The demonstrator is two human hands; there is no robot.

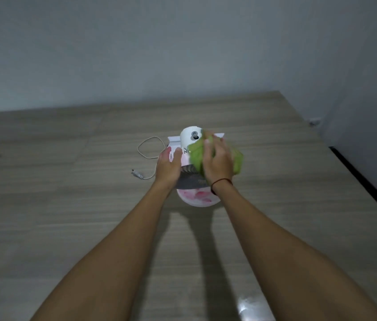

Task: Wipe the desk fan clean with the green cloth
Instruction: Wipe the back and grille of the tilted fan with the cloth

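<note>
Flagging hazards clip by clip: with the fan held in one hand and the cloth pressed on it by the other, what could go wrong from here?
1. The right hand presses the green cloth against the desk fan; only the left hand steadies it, so a hard wipe might tip it.
2. The loose power cord lies beside the left hand and could snag.
3. Cloth hanging over the grille may catch there.
</note>
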